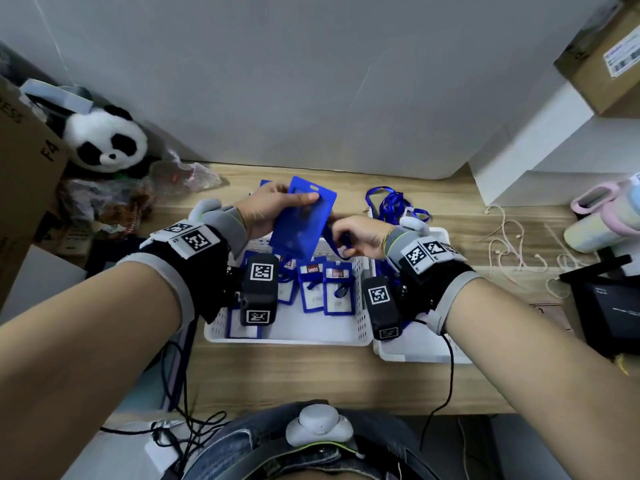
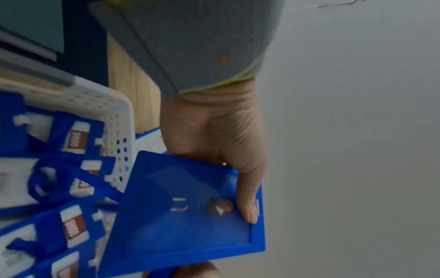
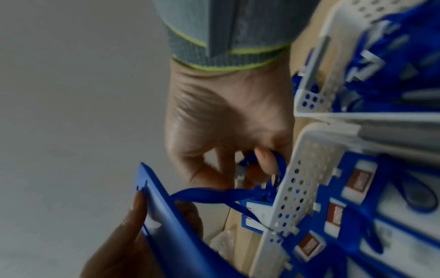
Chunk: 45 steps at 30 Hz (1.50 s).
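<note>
Grips one blue badge holder (image 1: 304, 220) in the left hand (image 1: 263, 211), thumb across its face near the slotted top, raised over the far edge of the left white basket (image 1: 287, 339). Long axis tilted, slotted end away and rightward, bottom toward the body. Pinches one blue lanyard strap (image 3: 209, 194) in the right hand (image 1: 356, 237), touching the holder's right edge, closer to the strap's free end. Unclear whether threaded through the slot yet. Two baskets, the right basket (image 1: 408, 356) alongside; at least four filled holders (image 1: 311, 289) in the left; one lanyard tangle (image 1: 391, 202) at the right's far edge.

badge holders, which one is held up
The blue badge holder gripped by the left hand, raised above the white basket; the holders in the basket lie flat, showing white cards.
</note>
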Available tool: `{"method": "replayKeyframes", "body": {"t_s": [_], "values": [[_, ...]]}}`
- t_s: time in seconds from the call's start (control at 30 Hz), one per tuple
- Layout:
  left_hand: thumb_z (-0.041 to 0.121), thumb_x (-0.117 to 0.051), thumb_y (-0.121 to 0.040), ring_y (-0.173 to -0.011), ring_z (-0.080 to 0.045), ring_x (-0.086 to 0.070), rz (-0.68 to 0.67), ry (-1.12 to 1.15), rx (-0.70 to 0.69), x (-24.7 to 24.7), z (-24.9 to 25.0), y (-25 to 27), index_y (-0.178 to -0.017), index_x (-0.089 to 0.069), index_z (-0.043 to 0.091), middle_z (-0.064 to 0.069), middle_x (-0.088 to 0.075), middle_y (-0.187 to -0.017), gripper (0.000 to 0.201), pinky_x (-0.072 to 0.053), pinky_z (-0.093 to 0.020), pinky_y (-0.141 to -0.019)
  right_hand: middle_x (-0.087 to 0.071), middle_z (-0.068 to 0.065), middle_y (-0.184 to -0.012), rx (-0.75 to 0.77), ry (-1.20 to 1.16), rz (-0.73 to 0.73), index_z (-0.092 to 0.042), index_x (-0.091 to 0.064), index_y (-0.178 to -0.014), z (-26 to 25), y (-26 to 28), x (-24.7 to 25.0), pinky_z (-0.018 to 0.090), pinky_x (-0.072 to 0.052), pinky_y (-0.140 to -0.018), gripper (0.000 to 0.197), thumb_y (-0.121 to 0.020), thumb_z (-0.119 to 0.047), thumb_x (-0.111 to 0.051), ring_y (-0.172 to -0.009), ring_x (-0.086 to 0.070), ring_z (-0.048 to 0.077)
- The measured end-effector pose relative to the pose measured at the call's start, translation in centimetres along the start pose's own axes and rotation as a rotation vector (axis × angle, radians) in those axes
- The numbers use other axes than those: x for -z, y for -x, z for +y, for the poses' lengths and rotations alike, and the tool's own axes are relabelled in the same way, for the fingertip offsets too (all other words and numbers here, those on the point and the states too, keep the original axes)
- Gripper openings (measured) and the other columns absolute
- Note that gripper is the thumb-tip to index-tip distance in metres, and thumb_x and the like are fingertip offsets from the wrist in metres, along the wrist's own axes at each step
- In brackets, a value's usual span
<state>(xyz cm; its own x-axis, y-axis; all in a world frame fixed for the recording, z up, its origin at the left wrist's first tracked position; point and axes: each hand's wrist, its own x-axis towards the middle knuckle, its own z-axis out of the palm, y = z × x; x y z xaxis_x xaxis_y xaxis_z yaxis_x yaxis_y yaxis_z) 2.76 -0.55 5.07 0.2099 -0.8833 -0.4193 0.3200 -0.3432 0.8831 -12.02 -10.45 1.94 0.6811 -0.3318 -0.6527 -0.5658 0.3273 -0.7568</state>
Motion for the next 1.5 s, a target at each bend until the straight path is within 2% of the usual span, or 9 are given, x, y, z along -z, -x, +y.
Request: {"method": "replayKeyframes", "body": {"t_s": [0.17, 0.3, 0.67, 0.87, 1.03, 1.1, 1.17, 1.3, 1.5], "values": [[0.016, -0.068, -0.079, -0.069, -0.013, -0.067, -0.050, -0.003, -0.004, -1.9, 1.6, -1.1, -0.080, -0.066, 0.010, -0.003, -0.070, -0.076, 0.006, -0.055, -0.026, -0.073, -0.048, 0.001, -0.069, -0.011, 0.221, -0.076, -0.017, -0.056, -0.083, 0.1, 0.3, 0.3, 0.014, -0.029, -0.040, 0.019, -0.082, 0.001, -0.057, -0.056, -0.038, 0.008], [0.011, -0.058, -0.090, -0.064, -0.009, -0.067, -0.058, -0.008, -0.026, -3.9, 2.3, -2.1, -0.083, -0.062, 0.011, 0.003, -0.071, -0.070, 0.008, -0.055, -0.020, -0.064, -0.046, 0.007, -0.065, 0.078, 0.410, 0.014, -0.007, -0.053, -0.078, 0.0, 0.0, 0.5, 0.020, -0.032, -0.047, 0.014, -0.091, -0.010, -0.048, -0.055, -0.038, 0.016], [0.019, -0.062, -0.089, -0.070, -0.013, -0.064, 0.241, 0.004, 0.048, -5.1, 0.9, -7.0, -0.087, -0.062, 0.015, 0.001, -0.067, -0.081, 0.004, -0.055, -0.025, -0.059, -0.047, 0.004, -0.063, 0.181, -0.244, 0.588, -0.018, -0.054, -0.078, -2.6, -1.3, 10.3, 0.017, -0.027, -0.034, 0.025, -0.092, 0.001, -0.043, -0.043, -0.035, 0.012], [0.019, -0.065, -0.087, -0.071, -0.019, -0.062, 0.256, -0.090, 0.255, -6.2, -1.8, -9.3, -0.086, -0.060, 0.010, -0.008, -0.065, -0.084, 0.011, -0.055, -0.032, -0.065, -0.053, 0.005, -0.068, 0.049, -0.223, 0.638, -0.013, -0.054, -0.075, -0.9, -3.1, 14.3, 0.024, -0.040, -0.057, 0.016, -0.085, -0.001, -0.057, -0.057, -0.047, 0.014], [0.014, -0.061, -0.090, -0.067, -0.020, -0.059, 0.314, -0.099, 0.351, -7.4, -3.0, -10.6, -0.079, -0.054, 0.011, -0.007, -0.062, -0.076, 0.013, -0.052, -0.036, -0.069, -0.051, 0.004, -0.130, -0.080, -0.156, 0.509, -0.015, -0.035, -0.140, 0.1, -3.3, 15.7, 0.010, -0.047, -0.054, 0.048, -0.094, -0.006, -0.046, -0.105, -0.055, 0.018], [0.016, -0.060, -0.090, -0.070, -0.021, -0.060, 0.304, -0.112, 0.383, -7.6, -3.4, -10.7, -0.081, -0.054, 0.012, -0.009, -0.063, -0.081, 0.012, -0.052, -0.039, -0.074, -0.042, 0.008, -0.143, -0.100, -0.127, 0.525, -0.014, -0.029, -0.145, 0.7, -3.2, 15.9, 0.013, -0.048, -0.082, 0.053, -0.095, -0.006, -0.045, -0.114, -0.051, 0.018], [0.016, -0.061, -0.089, -0.073, -0.024, -0.061, 0.294, -0.129, 0.391, -7.8, -3.7, -10.8, -0.084, -0.056, 0.010, -0.013, -0.064, -0.090, 0.010, -0.053, -0.043, -0.079, -0.054, 0.017, -0.131, -0.137, -0.222, 0.477, -0.006, -0.041, -0.137, 1.4, -3.1, 15.9, 0.027, -0.047, -0.093, 0.041, -0.096, -0.007, -0.044, -0.103, -0.059, 0.022], [0.019, -0.067, -0.085, -0.081, -0.028, -0.063, 0.298, -0.163, 0.400, -7.8, -4.5, -10.7, -0.099, -0.057, 0.005, -0.016, -0.065, -0.098, 0.022, -0.053, -0.047, -0.086, -0.072, 0.006, -0.072, -0.178, -0.259, 0.252, -0.002, -0.062, -0.098, 2.5, -2.0, 15.3, 0.019, -0.054, -0.056, 0.019, -0.096, -0.014, -0.048, -0.057, -0.064, 0.012], [0.018, -0.067, -0.085, -0.073, -0.024, -0.062, 0.250, -0.201, 0.418, -8.5, -5.0, -9.7, -0.085, -0.059, 0.008, -0.011, -0.065, -0.084, 0.012, -0.051, -0.046, -0.088, -0.066, -0.005, -0.050, -0.391, 0.158, 0.091, -0.011, -0.061, -0.077, 5.3, -0.6, 13.6, 0.011, -0.040, -0.038, 0.025, -0.096, -0.021, -0.049, -0.037, -0.055, 0.001]]}}
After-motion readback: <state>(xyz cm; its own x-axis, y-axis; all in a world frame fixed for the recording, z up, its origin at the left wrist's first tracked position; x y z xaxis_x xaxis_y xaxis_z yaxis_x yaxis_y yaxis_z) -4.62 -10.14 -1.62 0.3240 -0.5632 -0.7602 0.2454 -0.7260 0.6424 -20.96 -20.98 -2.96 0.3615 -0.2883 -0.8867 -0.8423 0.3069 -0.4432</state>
